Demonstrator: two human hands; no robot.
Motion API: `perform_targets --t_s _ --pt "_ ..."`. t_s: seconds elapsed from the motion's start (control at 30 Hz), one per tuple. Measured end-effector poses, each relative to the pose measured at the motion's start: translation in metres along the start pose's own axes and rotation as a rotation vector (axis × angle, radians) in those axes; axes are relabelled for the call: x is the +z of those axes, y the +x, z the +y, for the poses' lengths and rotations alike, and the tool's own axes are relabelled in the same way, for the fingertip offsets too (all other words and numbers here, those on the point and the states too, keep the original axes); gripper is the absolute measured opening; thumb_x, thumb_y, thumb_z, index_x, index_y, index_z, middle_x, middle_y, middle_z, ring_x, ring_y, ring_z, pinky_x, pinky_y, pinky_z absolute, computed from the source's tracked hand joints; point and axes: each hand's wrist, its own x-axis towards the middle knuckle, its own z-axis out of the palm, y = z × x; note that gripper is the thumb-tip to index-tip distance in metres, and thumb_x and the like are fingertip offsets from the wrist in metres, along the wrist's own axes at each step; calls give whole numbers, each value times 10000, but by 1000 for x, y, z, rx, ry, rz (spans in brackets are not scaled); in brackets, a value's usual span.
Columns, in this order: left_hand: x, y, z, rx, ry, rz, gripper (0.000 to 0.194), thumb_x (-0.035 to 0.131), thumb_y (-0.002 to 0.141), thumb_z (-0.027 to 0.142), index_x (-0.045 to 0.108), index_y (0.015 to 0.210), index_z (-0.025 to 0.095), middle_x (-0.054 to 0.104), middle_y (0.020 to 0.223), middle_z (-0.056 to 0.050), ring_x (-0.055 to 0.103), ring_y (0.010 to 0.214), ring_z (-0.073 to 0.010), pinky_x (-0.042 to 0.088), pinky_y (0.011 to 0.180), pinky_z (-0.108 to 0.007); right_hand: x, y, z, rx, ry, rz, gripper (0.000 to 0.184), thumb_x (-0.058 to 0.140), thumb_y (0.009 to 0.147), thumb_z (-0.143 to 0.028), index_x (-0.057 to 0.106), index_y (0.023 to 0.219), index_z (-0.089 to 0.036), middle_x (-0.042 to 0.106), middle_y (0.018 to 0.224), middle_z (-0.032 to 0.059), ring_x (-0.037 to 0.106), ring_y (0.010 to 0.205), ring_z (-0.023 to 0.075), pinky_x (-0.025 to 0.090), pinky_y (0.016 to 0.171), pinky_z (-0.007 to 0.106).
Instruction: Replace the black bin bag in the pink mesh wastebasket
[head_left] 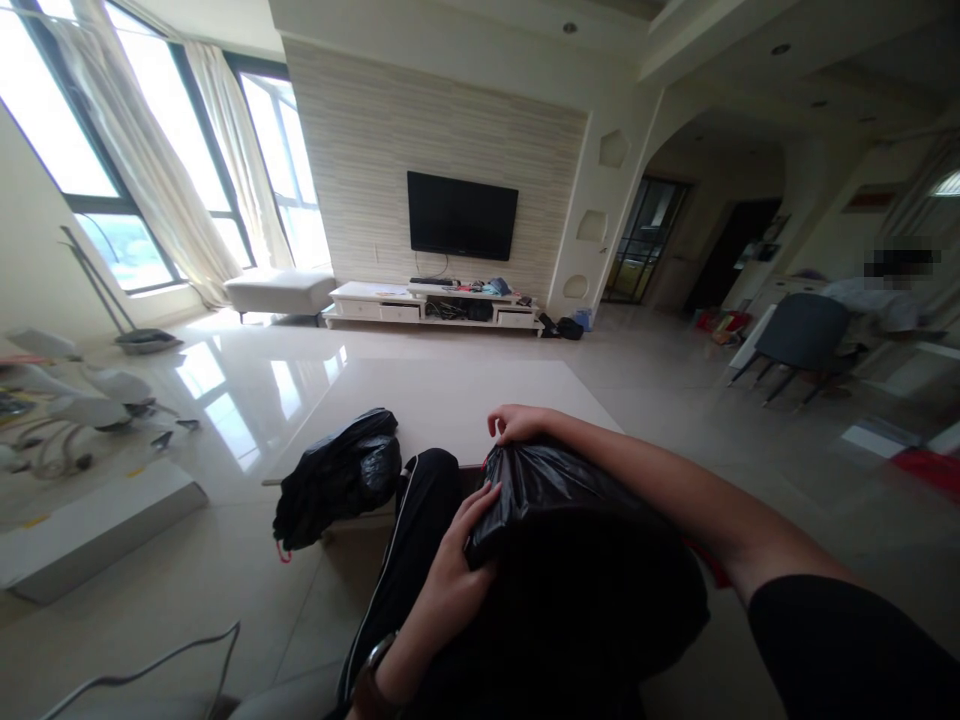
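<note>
A bulky black plastic bag (555,490) with a hint of red drawstring rests across my lap, its surface pulled into creases toward the near edge of the table. My right hand (521,424) reaches over its far side, with bent fingers pinching the gathered plastic at the top. Against the bag's left side lies my left hand (459,555), fingers long and thumb apart, gripping the plastic. Another crumpled black plastic bag (341,480), with a red drawstring hanging down, sits on the left corner of the white table (450,395). The large bag's lower part is lost in shadow.
A long white box (97,530) lies on the floor at left, near a jumble of pale parts (97,395). A grey cable (150,665) crosses the lower left. Farther off stand a TV cabinet (367,300), a dark chair (802,335) and a person (885,300) at right.
</note>
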Motion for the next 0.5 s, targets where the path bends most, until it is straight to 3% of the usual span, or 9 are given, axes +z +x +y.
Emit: perform_targets --t_s 0.1,0.2,0.37,0.43,0.5 --pt "-1 4 -1 -50 -83 -22 570 618 898 174 647 1455 290 562 1583 -51 435 1522 -287 230 1318 -520 -11 -8 -2 20 -49 56 245 805 751 -223 740 981 -171 760 999 61 658 837 185 454 665 242" --pt "-3 10 -1 -77 -123 24 495 660 900 244 702 1392 267 602 1547 -54 462 1503 -304 242 1315 -516 -39 -26 -6 6 -56 137 209 737 871 -316 737 1021 -170 762 1065 88 668 901 199 468 742 262" --pt "-10 16 -2 -222 -260 230 502 712 844 286 726 1342 220 743 1346 -67 631 1318 -339 407 1220 -525 -96 -86 -31 -109 29 509 200 627 963 -339 709 999 -160 737 998 96 638 879 206 457 783 310" --pt "-9 16 -4 -262 -343 309 547 727 816 275 709 1360 217 744 1345 -67 643 1301 -337 439 1193 -512 -103 -118 -52 -214 40 655 164 652 934 -328 696 927 -171 698 915 65 601 850 199 441 796 322" --pt "-7 15 -8 -277 -391 367 588 745 799 275 689 1381 217 731 1368 -73 634 1316 -335 446 1188 -504 -93 -143 -74 -315 56 689 154 637 929 -326 687 892 -184 660 876 45 572 845 195 431 818 334"
